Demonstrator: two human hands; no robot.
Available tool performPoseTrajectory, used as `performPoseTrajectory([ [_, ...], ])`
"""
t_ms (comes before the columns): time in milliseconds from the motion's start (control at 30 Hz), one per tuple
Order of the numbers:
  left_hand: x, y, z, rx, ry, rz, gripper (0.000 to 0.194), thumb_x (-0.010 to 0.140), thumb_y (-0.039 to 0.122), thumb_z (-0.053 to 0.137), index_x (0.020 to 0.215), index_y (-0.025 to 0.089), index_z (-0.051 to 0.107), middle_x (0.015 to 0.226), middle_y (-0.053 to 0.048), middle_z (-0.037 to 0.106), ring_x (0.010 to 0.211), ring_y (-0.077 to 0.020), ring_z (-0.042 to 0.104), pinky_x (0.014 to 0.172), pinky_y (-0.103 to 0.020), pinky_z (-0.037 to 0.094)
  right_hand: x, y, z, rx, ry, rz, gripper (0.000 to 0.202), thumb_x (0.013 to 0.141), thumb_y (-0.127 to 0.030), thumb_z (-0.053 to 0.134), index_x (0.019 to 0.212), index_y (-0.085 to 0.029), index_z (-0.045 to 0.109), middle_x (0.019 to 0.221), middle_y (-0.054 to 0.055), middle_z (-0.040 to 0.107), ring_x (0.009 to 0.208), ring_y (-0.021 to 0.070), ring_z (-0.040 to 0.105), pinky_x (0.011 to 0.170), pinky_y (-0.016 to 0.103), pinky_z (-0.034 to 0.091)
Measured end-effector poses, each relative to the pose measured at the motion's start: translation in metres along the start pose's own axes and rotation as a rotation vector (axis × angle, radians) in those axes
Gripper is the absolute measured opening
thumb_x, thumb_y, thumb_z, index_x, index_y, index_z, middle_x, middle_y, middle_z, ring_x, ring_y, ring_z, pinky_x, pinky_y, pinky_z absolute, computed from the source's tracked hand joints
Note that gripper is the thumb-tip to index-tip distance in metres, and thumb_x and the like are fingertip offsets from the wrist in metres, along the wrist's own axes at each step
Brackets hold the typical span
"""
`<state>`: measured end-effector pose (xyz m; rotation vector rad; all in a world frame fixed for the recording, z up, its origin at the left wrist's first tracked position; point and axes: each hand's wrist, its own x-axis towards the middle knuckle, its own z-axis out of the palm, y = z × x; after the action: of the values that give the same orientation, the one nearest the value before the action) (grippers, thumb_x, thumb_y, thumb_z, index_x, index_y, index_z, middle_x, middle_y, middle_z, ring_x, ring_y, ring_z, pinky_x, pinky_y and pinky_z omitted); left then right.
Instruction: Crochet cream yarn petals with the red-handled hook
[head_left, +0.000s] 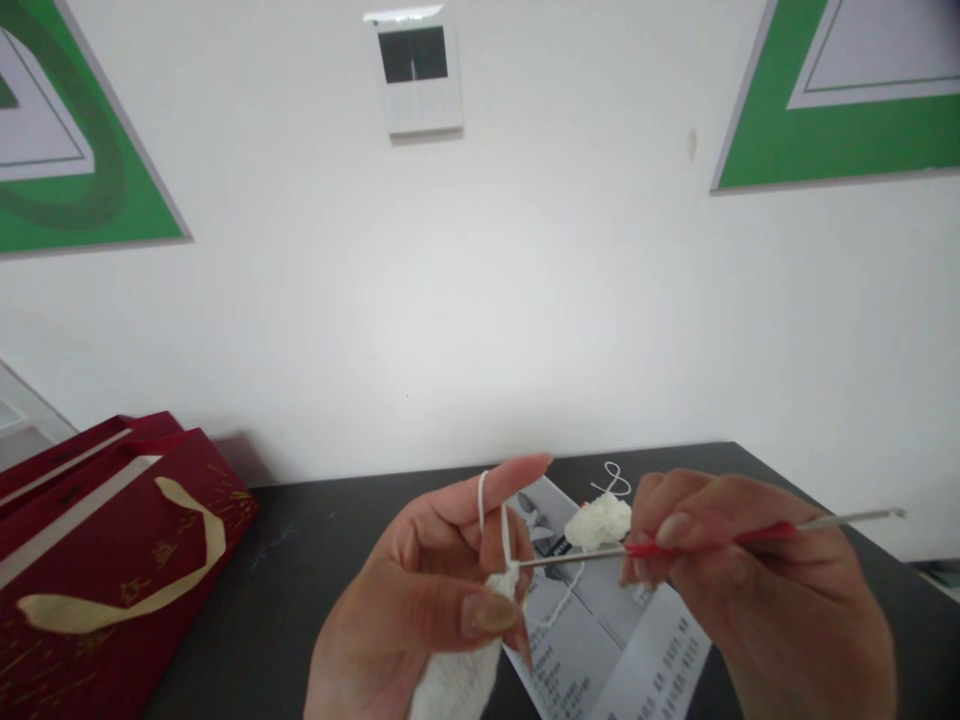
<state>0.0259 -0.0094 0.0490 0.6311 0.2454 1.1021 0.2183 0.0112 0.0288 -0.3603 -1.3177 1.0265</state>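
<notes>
My left hand (435, 590) pinches a white piece of crochet work (459, 685) between thumb and fingers. Its index finger is stretched out, with white yarn (481, 500) looped around it. A crochet hook (574, 557), metal with a red grip and a hook at each end, lies nearly level in my right hand (750, 580), whose fingers are closed on the red part. The hook's left tip is at the top edge of the crochet work, where the yarn meets it; the stitch there is too small to make out.
Behind the hands, a small white bundle of yarn (598, 522) rests on a printed sheet (592, 640) on the dark table (315, 540). Dark red gift bags (150, 520) with a cream ribbon stand at the left. A white wall (525, 300) rises behind the table.
</notes>
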Motion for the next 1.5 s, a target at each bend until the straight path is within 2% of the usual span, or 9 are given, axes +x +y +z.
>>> performPoseTrajectory([
  [167, -0.005, 0.002, 0.001, 0.065, 0.093, 0.0, 0.049, 0.059, -0.001, 0.078, 0.107, 0.009, 0.077, 0.071, -0.007, 0.075, 0.057, -0.0125, 0.067, 0.056, -0.019, 0.056, -0.003, -0.004, 0.004, 0.06, 0.088, 0.115, 0.006, 0.079, -0.03, 0.078, 0.08, -0.024, 0.079, 0.065, 0.004, 0.073, 0.051, 0.0151, 0.066, 0.047, 0.025, 0.055],
  [333, -0.007, 0.002, 0.001, 0.022, 0.049, -0.018, 0.049, 0.066, -0.005, 0.072, 0.113, 0.01, 0.075, 0.08, -0.008, 0.079, 0.067, -0.0133, 0.072, 0.063, -0.017, 0.056, -0.007, -0.007, 0.007, 0.058, 0.127, 0.185, 0.006, 0.081, -0.03, 0.076, 0.081, -0.025, 0.078, 0.063, 0.003, 0.073, 0.053, 0.0139, 0.066, 0.049, 0.022, 0.055],
  [600, 0.0, 0.001, -0.005, 0.067, 0.021, -0.027, 0.052, 0.055, 0.006, 0.075, 0.107, 0.007, 0.077, 0.062, -0.005, 0.07, 0.052, -0.0122, 0.061, 0.049, -0.019, 0.049, -0.001, -0.002, -0.001, 0.006, -0.032, 0.032, 0.005, 0.084, -0.028, 0.074, 0.083, -0.026, 0.078, 0.067, 0.003, 0.072, 0.059, 0.0158, 0.065, 0.053, 0.026, 0.055],
  [767, 0.003, -0.002, -0.005, 0.054, 0.016, -0.042, 0.054, 0.05, 0.009, 0.07, 0.104, 0.004, 0.078, 0.056, -0.004, 0.061, 0.046, -0.011, 0.053, 0.043, -0.021, 0.04, -0.004, -0.004, -0.003, -0.06, 0.01, 0.003, 0.007, 0.083, -0.027, 0.075, 0.077, -0.026, 0.078, 0.069, 0.002, 0.07, 0.055, 0.0144, 0.063, 0.048, 0.024, 0.051],
  [933, 0.007, -0.003, -0.012, 0.026, -0.122, -0.096, 0.061, 0.049, 0.007, 0.069, 0.109, 0.007, 0.076, 0.059, -0.002, 0.062, 0.05, -0.0113, 0.054, 0.044, -0.021, 0.038, -0.008, -0.01, -0.009, -0.134, -0.128, -0.12, 0.012, 0.088, -0.023, 0.068, 0.085, -0.023, 0.079, 0.072, 0.004, 0.069, 0.053, 0.0135, 0.06, 0.044, 0.024, 0.045],
  [1033, 0.009, -0.005, -0.015, 0.043, -0.136, -0.073, 0.061, 0.052, 0.009, 0.069, 0.112, 0.006, 0.075, 0.057, -0.001, 0.056, 0.052, -0.0112, 0.053, 0.046, -0.021, 0.039, -0.008, -0.013, -0.012, -0.152, -0.147, -0.169, 0.016, 0.09, -0.022, 0.063, 0.088, -0.02, 0.079, 0.074, 0.005, 0.068, 0.054, 0.0131, 0.06, 0.045, 0.024, 0.045],
  [1133, 0.008, -0.007, -0.016, 0.056, -0.132, -0.071, 0.06, 0.053, 0.009, 0.068, 0.112, 0.006, 0.075, 0.057, -0.001, 0.054, 0.054, -0.0112, 0.053, 0.047, -0.02, 0.039, -0.006, -0.016, -0.016, -0.169, -0.228, -0.168, 0.017, 0.09, -0.021, 0.062, 0.092, -0.021, 0.079, 0.075, 0.006, 0.069, 0.056, 0.0144, 0.061, 0.047, 0.025, 0.047],
  [1267, 0.006, -0.008, -0.015, 0.054, -0.13, -0.096, 0.06, 0.052, 0.008, 0.067, 0.111, 0.007, 0.075, 0.059, -0.001, 0.055, 0.055, -0.0114, 0.053, 0.048, -0.02, 0.039, -0.006, -0.016, -0.022, -0.163, -0.263, -0.157, 0.018, 0.091, -0.022, 0.061, 0.095, -0.024, 0.079, 0.076, 0.006, 0.07, 0.055, 0.0148, 0.062, 0.046, 0.025, 0.047],
  [1500, 0.002, -0.008, -0.01, 0.026, -0.074, -0.085, 0.059, 0.052, 0.007, 0.064, 0.11, 0.004, 0.076, 0.056, -0.002, 0.055, 0.053, -0.01, 0.05, 0.05, -0.019, 0.037, -0.002, -0.015, -0.021, -0.158, -0.195, -0.133, 0.014, 0.089, -0.024, 0.066, 0.086, -0.026, 0.08, 0.071, 0.005, 0.071, 0.051, 0.0134, 0.061, 0.044, 0.024, 0.047],
])
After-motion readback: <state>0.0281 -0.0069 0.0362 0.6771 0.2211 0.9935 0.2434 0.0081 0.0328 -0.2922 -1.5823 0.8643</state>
